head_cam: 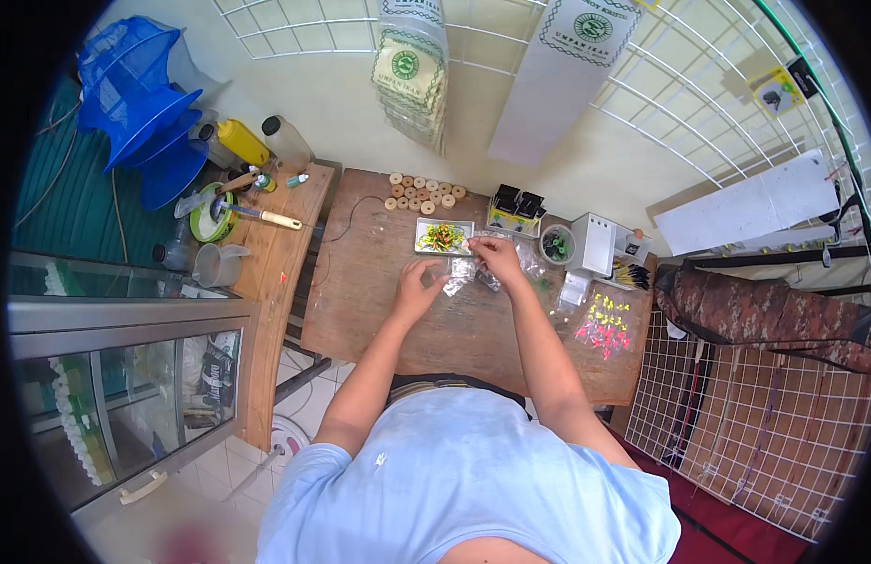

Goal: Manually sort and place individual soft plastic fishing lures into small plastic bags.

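Observation:
My left hand hovers over the wooden table, thumb and fingers apart, just left of a small clear plastic bag. At the right end of a white tray, the fingertips of my right hand are drawn together. Whether they pinch something small cannot be made out. Yellow, red and green small pieces, with thin strands among them, are heaped in the tray. More clear bags lie beside and partly behind my right hand.
Several round wooden pieces stand in rows at the back. Rightward are a box of black packets, a round tub, a white container and bagged yellow and pink pieces. A handled tool lies on the left bench.

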The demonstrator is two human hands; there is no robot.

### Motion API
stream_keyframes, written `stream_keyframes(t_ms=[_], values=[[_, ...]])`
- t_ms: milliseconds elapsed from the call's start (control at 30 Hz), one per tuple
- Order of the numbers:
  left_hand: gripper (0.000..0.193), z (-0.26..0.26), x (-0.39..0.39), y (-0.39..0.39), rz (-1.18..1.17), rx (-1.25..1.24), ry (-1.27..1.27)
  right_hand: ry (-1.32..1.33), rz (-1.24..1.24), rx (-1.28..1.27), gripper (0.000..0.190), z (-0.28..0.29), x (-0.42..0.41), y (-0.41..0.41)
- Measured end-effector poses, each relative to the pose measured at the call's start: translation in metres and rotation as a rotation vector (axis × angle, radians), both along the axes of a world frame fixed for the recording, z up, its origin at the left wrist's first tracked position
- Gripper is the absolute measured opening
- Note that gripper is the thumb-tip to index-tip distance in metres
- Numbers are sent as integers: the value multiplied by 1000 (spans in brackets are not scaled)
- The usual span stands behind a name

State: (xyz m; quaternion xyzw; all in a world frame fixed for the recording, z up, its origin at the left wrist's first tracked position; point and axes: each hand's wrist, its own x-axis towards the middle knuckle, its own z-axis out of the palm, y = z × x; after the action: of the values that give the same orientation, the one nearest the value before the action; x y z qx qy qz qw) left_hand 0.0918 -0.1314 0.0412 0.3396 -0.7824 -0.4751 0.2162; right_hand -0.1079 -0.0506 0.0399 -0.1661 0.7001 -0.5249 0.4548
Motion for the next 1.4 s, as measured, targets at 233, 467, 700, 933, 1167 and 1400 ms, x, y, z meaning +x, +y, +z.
stream_keyframes(t_ms=[233, 467, 700, 933, 1167, 1400], values=[[32, 0, 0, 10, 0, 33, 27, 62, -32, -31, 19, -3, 1, 6], [34, -6, 9, 10, 19, 98, -19, 103, -102, -101, 23, 6, 13, 5], [34, -2, 2, 9, 35, 283, 87, 166, -85, -175, 26, 8, 13, 6], [32, -3, 3, 8, -26, -50, 37, 62, 26, -224, 24, 16, 29, 21], [33, 4, -1, 11, -59, -62, 57, 217, 108, -206, 28, 17, 41, 29], [33, 4, -3, 14, -62, -53, 40, 220, 136, -220, 23, 17, 36, 33]])
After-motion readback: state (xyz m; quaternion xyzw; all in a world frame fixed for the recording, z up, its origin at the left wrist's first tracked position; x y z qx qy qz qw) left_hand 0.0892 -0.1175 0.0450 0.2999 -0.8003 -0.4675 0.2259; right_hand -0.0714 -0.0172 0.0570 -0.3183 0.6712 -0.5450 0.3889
